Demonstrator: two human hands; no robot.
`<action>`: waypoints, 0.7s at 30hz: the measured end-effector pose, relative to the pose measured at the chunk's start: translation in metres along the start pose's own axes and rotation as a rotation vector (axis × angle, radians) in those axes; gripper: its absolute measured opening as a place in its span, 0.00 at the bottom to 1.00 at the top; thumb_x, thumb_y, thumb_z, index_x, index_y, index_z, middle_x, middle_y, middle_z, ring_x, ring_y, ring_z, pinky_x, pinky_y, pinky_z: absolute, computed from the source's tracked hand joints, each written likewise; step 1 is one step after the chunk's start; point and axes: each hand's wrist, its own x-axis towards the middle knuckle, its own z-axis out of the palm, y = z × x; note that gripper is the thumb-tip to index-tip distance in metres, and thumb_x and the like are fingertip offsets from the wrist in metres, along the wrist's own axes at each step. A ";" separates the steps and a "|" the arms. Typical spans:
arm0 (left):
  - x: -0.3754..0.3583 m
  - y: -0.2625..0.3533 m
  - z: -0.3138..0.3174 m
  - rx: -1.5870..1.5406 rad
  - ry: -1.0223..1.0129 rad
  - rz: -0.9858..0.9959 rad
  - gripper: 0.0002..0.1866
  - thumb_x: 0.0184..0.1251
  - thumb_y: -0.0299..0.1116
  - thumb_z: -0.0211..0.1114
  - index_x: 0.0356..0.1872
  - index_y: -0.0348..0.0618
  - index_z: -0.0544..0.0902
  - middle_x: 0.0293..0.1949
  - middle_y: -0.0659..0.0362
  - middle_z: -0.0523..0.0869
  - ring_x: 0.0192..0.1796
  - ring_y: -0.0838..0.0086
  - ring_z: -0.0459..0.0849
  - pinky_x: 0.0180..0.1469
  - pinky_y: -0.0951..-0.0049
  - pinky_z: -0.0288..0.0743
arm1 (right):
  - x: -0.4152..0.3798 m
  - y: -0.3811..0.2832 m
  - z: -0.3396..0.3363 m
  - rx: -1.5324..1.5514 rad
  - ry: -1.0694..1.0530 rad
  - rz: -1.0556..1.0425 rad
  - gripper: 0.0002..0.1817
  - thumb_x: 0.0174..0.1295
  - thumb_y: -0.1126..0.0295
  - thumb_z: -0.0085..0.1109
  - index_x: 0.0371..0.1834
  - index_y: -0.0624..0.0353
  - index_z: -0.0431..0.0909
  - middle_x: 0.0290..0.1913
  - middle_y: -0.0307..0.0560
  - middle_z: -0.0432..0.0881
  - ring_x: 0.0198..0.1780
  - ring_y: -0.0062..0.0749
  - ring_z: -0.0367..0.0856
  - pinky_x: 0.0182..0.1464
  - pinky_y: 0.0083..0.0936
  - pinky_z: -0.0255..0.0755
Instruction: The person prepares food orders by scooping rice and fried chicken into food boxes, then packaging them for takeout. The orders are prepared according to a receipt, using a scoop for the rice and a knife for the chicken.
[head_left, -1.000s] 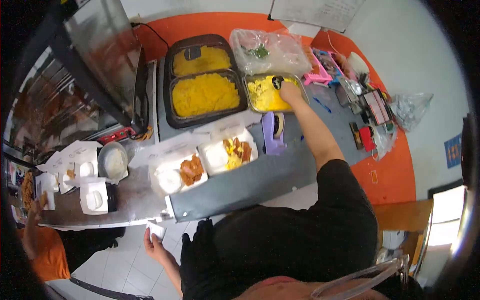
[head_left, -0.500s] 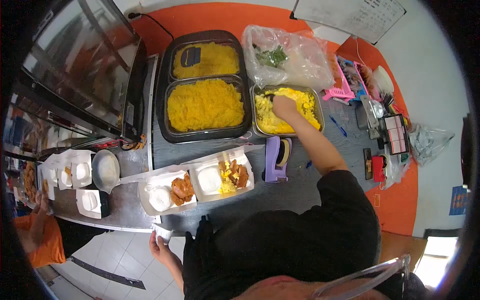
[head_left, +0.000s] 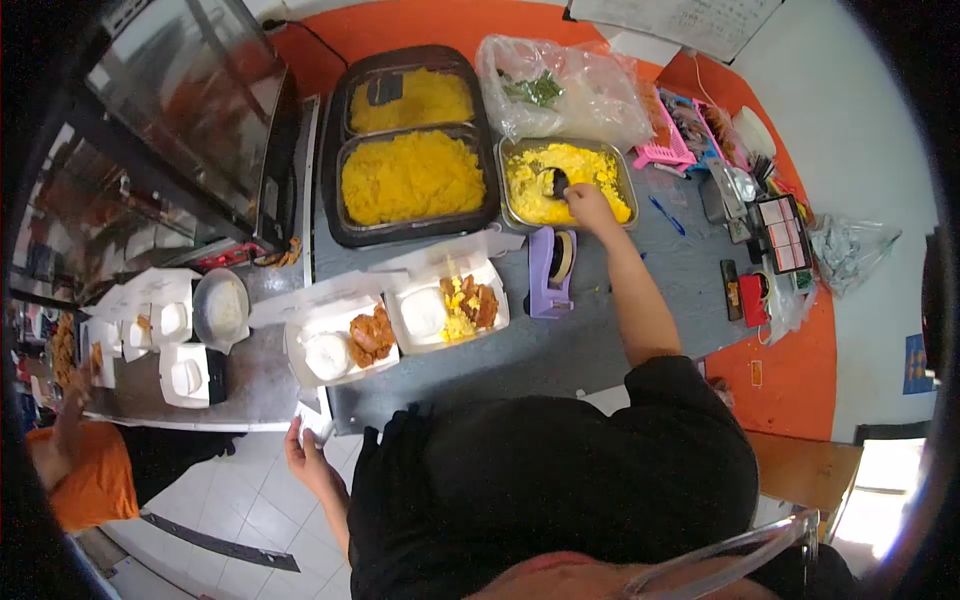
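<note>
My right hand (head_left: pixel 592 207) is closed on a dark spoon (head_left: pixel 558 182), whose bowl sits in crumbly yellow food like scrambled egg (head_left: pixel 540 207) inside a metal tray (head_left: pixel 629 172). Low at the left, my left hand (head_left: pixel 310 462) pinches a white slip of paper (head_left: pixel 316 420) by the counter's edge. Between the hands stand two open cardboard boxes. The left box (head_left: pixel 345 378) holds a white rice mound (head_left: pixel 327 355) and a brown saucy piece of meat (head_left: pixel 372 338). In the right box (head_left: pixel 440 345), yellow crumbs (head_left: pixel 459 328) lie over the meat beside another rice mound (head_left: pixel 423 313).
A black two-part warmer (head_left: pixel 328 190) with yellow food stands behind the boxes. Near the tray are a purple tape dispenser (head_left: pixel 549 290), a plastic bag (head_left: pixel 600 105) and a blue pen (head_left: pixel 667 215). A pan (head_left: pixel 222 308), more boxes and a co-worker's orange sleeve (head_left: pixel 90 475) are leftward.
My right hand has moved toward the tray's right side, and the spoon's bowl now shows. My left hand still keeps the paper. The whole view has shifted slightly.
</note>
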 end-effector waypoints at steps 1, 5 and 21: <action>0.000 0.002 -0.002 0.010 -0.002 0.011 0.15 0.63 0.23 0.53 0.51 0.33 0.72 0.48 0.53 0.76 0.47 0.72 0.77 0.50 0.72 0.71 | -0.018 -0.006 -0.005 0.074 0.065 -0.040 0.14 0.59 0.63 0.50 0.30 0.65 0.77 0.26 0.54 0.77 0.29 0.41 0.75 0.33 0.32 0.69; 0.002 0.002 -0.012 -0.026 -0.012 0.042 0.15 0.63 0.23 0.52 0.51 0.33 0.73 0.47 0.53 0.77 0.47 0.72 0.77 0.50 0.73 0.71 | -0.109 -0.066 -0.018 0.364 0.052 -0.003 0.16 0.63 0.61 0.46 0.27 0.64 0.74 0.19 0.46 0.74 0.22 0.33 0.73 0.29 0.28 0.67; 0.013 -0.009 -0.039 -0.149 -0.039 0.024 0.14 0.62 0.24 0.54 0.50 0.32 0.73 0.46 0.50 0.78 0.47 0.69 0.78 0.51 0.71 0.72 | -0.189 -0.107 0.088 -0.114 -0.066 -0.287 0.10 0.57 0.71 0.49 0.29 0.68 0.76 0.32 0.59 0.73 0.38 0.53 0.74 0.41 0.42 0.69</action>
